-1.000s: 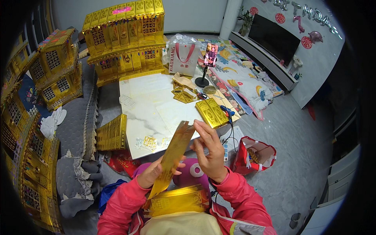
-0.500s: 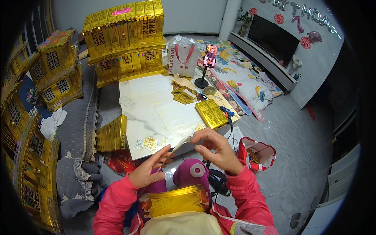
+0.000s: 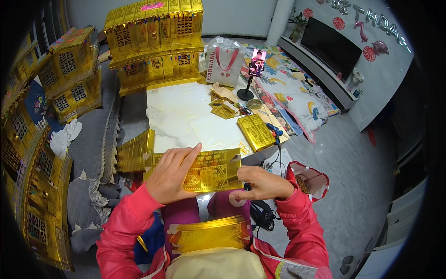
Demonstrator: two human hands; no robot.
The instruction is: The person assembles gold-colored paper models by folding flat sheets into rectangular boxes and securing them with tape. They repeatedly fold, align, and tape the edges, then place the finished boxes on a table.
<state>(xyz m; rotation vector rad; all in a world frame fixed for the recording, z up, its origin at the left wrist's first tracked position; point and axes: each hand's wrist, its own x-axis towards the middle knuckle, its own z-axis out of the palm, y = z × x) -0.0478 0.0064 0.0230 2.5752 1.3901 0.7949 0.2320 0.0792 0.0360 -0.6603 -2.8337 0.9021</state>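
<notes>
A printed gold paper card point(image 3: 211, 172) with folded ends spans the space between my hands, above my knees and the table's near edge. My left hand point(image 3: 168, 176) grips its left part, fingers over the printed face. At the other end my right hand point(image 3: 265, 182) has curled fingers closed on the card's edge; the fingertips are partly hidden. Across my lap rests a stack of similar gold cards point(image 3: 209, 236). A roll of tape point(image 3: 238, 199) sits on my right thigh, just under the right hand.
Beyond is a white table point(image 3: 172, 109) with gold packets point(image 3: 255, 132), a blue glue gun point(image 3: 274, 130), scissors point(image 3: 245, 111) and a phone on a stand point(image 3: 257, 64). Gold paper houses point(image 3: 155, 42) stand behind and at left. A red-and-white bag point(image 3: 312, 179) is on the floor at right.
The card, seen nearly edge-on before, now shows its printed gold face. My left hand has moved onto that face, and my right hand has lowered to the card's right end.
</notes>
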